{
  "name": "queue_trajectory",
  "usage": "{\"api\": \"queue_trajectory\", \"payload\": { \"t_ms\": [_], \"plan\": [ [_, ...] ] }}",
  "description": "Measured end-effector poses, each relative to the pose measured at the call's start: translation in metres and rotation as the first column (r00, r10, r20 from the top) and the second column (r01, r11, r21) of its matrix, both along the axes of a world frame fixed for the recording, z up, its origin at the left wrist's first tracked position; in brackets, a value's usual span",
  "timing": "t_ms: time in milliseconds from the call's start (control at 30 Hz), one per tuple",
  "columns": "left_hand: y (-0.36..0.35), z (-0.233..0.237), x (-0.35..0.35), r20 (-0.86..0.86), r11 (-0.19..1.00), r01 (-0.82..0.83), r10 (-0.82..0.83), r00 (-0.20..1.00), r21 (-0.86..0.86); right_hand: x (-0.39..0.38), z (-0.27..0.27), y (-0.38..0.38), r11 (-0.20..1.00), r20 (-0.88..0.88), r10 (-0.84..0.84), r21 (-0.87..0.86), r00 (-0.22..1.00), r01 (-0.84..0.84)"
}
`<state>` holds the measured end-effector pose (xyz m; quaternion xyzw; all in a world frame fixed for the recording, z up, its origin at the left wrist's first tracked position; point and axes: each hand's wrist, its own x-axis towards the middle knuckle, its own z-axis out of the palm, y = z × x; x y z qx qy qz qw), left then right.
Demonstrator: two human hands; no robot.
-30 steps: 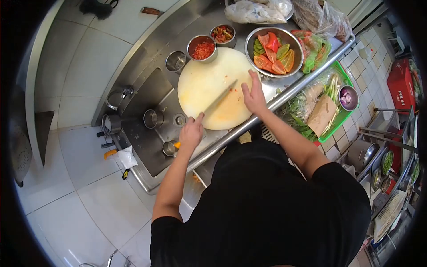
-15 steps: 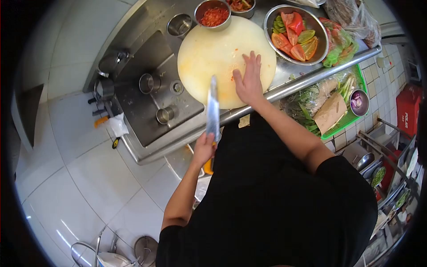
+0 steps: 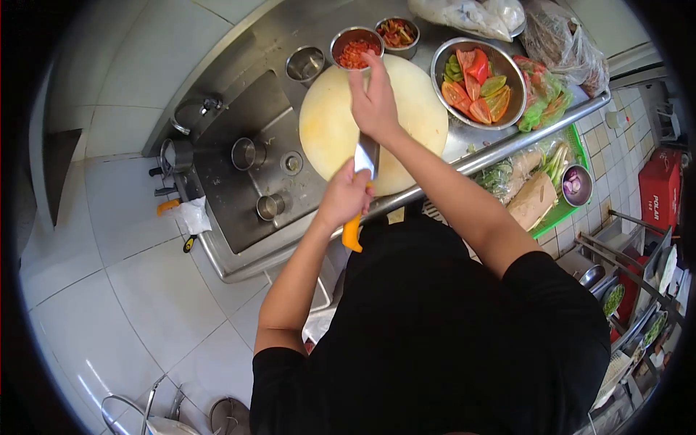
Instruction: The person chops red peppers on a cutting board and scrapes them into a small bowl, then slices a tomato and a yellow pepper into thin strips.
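Note:
My left hand [image 3: 346,194] is closed around the yellow handle [image 3: 351,235] of a kitchen knife [image 3: 368,156], its blade pointing away from me over the round white cutting board [image 3: 326,123]. My right hand [image 3: 375,105] lies over the front part of the blade, hiding the tip. Its fingers are stretched out, thumb apart, with fingertips overlapping the near rim of a small steel bowl [image 3: 354,32] of chopped red pepper [image 3: 357,52]. Just right of that bowl is a second one with mixed cut peppers [image 3: 396,32].
A larger steel bowl [image 3: 517,109] of pepper pieces stands right of the board, beside bagged vegetables [image 3: 544,94]. On the left is the sink [image 3: 239,210] with metal cups [image 3: 270,207]. Below the counter edge sits a green basket [image 3: 580,148] with greens and a bowl of shallots [image 3: 578,185].
My right hand has moved from flat on the board's right side to over the blade and small bowl. The knife has shifted right and forward. Red bits on the board are no longer visible.

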<state>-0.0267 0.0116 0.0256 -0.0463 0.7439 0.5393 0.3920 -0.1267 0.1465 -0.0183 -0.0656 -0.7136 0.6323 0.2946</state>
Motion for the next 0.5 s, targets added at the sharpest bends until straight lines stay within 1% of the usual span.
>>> {"api": "queue_trajectory", "payload": {
  "t_ms": [67, 100, 167, 200, 233, 267, 300, 333, 367, 400, 433, 467, 500],
  "plan": [
    [0.004, 0.017, -0.033, -0.029, 0.995, -0.085, 0.086, 0.996, 0.050, -0.042, 0.018, 0.001, 0.981, 0.026, -0.019, 0.195, 0.999, 0.013],
    [0.002, 0.030, -0.041, -0.046, 0.995, -0.076, 0.078, 0.996, 0.058, -0.059, 0.021, 0.001, 0.979, 0.009, -0.027, 0.201, 1.000, 0.025],
    [-0.002, 0.056, -0.061, 0.018, 0.996, -0.066, 0.065, 0.998, 0.062, -0.093, 0.017, 0.006, 0.882, 0.100, -0.072, 0.471, 0.992, 0.017],
    [-0.013, 0.068, -0.061, 0.009, 0.999, -0.036, 0.036, 0.999, 0.031, -0.110, 0.011, 0.014, 0.876, 0.088, -0.080, 0.481, 0.993, 0.028],
    [-0.031, 0.081, -0.054, 0.008, 1.000, -0.008, 0.008, 1.000, 0.000, -0.125, 0.003, 0.024, 0.762, 0.127, -0.122, 0.648, 0.984, 0.011],
    [-0.048, 0.096, -0.048, 0.030, 0.998, 0.042, -0.041, 0.999, -0.056, -0.135, -0.003, 0.033, 0.621, 0.164, -0.174, 0.784, 0.971, -0.021],
    [-0.066, 0.104, -0.039, 0.024, 0.997, 0.069, -0.069, 0.997, -0.028, -0.137, 0.011, 0.047, 0.512, 0.336, -0.155, 0.831, 0.929, -0.215],
    [-0.086, 0.108, -0.030, -0.003, 0.997, 0.077, -0.077, 0.997, -0.024, -0.132, 0.028, 0.056, 0.514, 0.337, -0.166, 0.832, 0.927, -0.210],
    [-0.101, 0.112, -0.021, -0.010, 0.999, 0.035, -0.035, 0.999, 0.001, -0.125, 0.048, 0.062, 0.637, 0.225, -0.057, 0.758, 0.973, -0.139],
    [-0.112, 0.115, -0.014, 0.042, 1.000, -0.019, 0.019, 0.999, -0.001, -0.122, 0.058, 0.066, 0.746, 0.094, 0.041, 0.659, 0.995, -0.093],
    [-0.120, 0.107, -0.012, 0.029, 0.997, -0.059, 0.058, 0.998, 0.041, -0.123, 0.041, 0.064, 0.652, -0.195, -0.072, 0.733, 0.978, 0.194],
    [-0.131, 0.095, -0.005, 0.035, 0.994, -0.089, 0.087, 0.996, 0.067, -0.117, 0.019, 0.061, 0.658, -0.177, -0.076, 0.731, 0.981, 0.183],
    [-0.136, 0.082, 0.002, 0.033, 0.991, -0.120, 0.118, 0.992, 0.058, -0.119, 0.001, 0.064, 0.656, -0.031, -0.079, 0.751, 0.996, 0.076]
  ]
}}
